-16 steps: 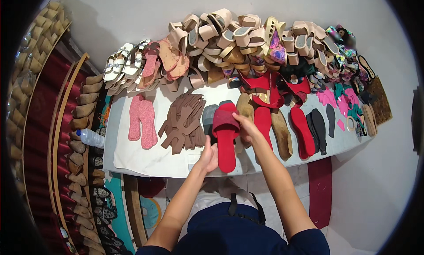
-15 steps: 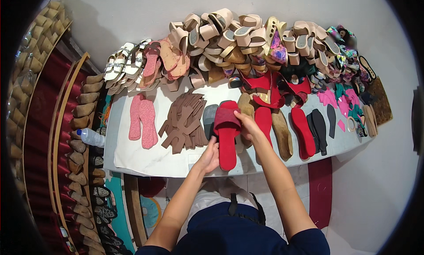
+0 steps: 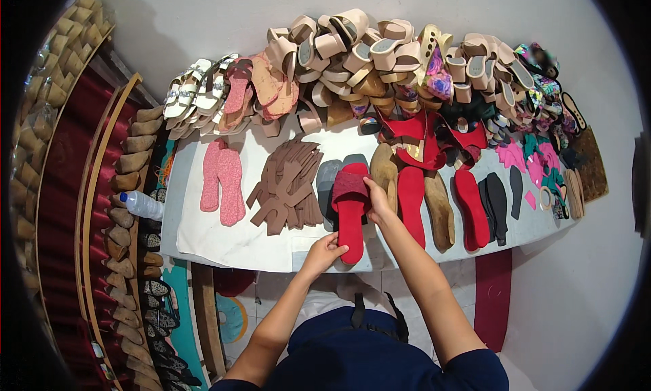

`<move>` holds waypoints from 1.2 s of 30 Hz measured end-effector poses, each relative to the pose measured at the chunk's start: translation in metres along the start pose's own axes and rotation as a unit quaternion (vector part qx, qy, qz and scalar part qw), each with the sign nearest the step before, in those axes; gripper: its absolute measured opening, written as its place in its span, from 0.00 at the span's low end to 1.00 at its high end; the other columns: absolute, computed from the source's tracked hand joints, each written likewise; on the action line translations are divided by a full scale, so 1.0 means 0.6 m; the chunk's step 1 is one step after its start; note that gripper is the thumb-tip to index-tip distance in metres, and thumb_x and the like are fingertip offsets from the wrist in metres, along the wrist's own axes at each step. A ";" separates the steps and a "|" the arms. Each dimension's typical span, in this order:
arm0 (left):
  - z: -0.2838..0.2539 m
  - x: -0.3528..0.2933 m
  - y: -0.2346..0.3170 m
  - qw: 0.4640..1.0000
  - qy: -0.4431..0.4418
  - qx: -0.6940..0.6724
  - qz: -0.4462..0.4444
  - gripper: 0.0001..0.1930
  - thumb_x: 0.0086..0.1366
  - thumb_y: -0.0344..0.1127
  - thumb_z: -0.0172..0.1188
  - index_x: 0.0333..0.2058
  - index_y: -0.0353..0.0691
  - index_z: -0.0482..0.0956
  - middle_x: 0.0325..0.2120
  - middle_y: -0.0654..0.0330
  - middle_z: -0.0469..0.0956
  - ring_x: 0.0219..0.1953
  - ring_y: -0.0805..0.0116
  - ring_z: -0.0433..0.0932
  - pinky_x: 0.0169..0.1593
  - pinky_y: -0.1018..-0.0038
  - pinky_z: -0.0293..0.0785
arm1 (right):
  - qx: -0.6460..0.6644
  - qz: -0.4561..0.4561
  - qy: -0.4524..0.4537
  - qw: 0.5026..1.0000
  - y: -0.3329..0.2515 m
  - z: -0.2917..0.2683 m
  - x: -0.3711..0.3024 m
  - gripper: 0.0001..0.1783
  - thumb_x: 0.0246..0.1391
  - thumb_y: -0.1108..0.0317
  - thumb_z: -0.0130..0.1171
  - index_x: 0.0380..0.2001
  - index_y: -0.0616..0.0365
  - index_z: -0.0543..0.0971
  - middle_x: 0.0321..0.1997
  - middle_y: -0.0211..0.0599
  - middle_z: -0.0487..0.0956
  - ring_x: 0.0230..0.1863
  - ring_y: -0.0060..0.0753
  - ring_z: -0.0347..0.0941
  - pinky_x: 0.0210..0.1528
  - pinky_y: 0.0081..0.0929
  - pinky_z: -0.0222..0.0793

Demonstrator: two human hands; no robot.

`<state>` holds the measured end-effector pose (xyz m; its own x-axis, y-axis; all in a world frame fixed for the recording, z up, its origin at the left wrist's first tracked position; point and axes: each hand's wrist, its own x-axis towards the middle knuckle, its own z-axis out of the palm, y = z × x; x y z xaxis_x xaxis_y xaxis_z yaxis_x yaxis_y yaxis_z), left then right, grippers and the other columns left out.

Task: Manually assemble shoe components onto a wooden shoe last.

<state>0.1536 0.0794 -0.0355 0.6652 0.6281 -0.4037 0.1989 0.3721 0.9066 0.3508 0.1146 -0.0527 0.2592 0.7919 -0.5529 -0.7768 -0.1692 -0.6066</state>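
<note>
A red slide sandal (image 3: 351, 230) with a darker red textured strap is held between my two hands over the table's near side. My left hand (image 3: 321, 257) pinches its heel end, thumb on top of the sole. My right hand (image 3: 380, 202) grips the strap's right side. Grey soles (image 3: 327, 177) lie beside and partly behind the sandal. To its right are a brown wooden shoe last (image 3: 384, 171), a red sole (image 3: 411, 194), another last (image 3: 441, 218) and a further red sole (image 3: 468, 204). A heap of brown strap pieces (image 3: 288, 188) lies left of the sandal.
Heaped sandals (image 3: 380, 59) line the table's back against the wall. Pink soles (image 3: 224, 181) lie left, dark soles (image 3: 494, 204) and pink and green scraps (image 3: 532, 164) right. A plastic bottle (image 3: 142, 206) and a rack of lasts (image 3: 129, 164) stand beyond the left edge.
My left hand has slid from the sandal's left side down to its heel. My right hand keeps its grip by the strap. The whole view has shifted slightly.
</note>
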 end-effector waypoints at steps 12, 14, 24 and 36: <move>0.000 0.013 -0.054 0.986 0.055 0.148 0.049 0.24 0.50 0.33 0.61 0.48 0.38 0.68 0.25 0.61 0.71 0.27 0.76 0.70 0.35 0.80 0.68 | 0.031 -0.068 0.042 0.996 0.028 -0.014 0.007 0.15 0.51 0.61 0.45 0.35 0.62 0.71 0.35 0.38 0.74 0.36 0.31 0.70 0.40 0.27 0.65; 0.004 0.013 -0.048 0.983 0.053 0.168 0.048 0.25 0.50 0.33 0.61 0.48 0.38 0.68 0.25 0.61 0.71 0.26 0.76 0.70 0.35 0.79 0.68 | 0.011 -0.064 0.057 0.996 0.024 -0.015 0.005 0.16 0.50 0.61 0.45 0.35 0.62 0.71 0.35 0.38 0.74 0.36 0.31 0.70 0.40 0.26 0.65; 0.005 0.013 -0.052 0.978 0.065 0.196 0.038 0.24 0.49 0.32 0.62 0.46 0.35 0.70 0.26 0.61 0.70 0.27 0.76 0.70 0.35 0.80 0.69 | 0.002 -0.076 0.089 0.993 0.034 -0.009 0.007 0.18 0.49 0.60 0.46 0.36 0.65 0.71 0.36 0.40 0.73 0.37 0.31 0.69 0.42 0.26 0.64; 0.014 0.009 -0.022 0.955 0.076 0.285 0.033 0.22 0.48 0.32 0.63 0.43 0.32 0.71 0.24 0.59 0.70 0.24 0.74 0.69 0.33 0.77 0.68 | -0.114 -0.150 0.131 0.973 0.069 -0.041 0.028 0.24 0.53 0.58 0.44 0.42 0.71 0.69 0.43 0.46 0.71 0.45 0.34 0.66 0.49 0.25 0.58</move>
<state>0.1608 0.0720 -0.0489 0.5861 0.7458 -0.3168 0.5483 -0.0772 0.8327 0.3370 0.1064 -0.1010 0.6147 0.6543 -0.4405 -0.5048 -0.1027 -0.8571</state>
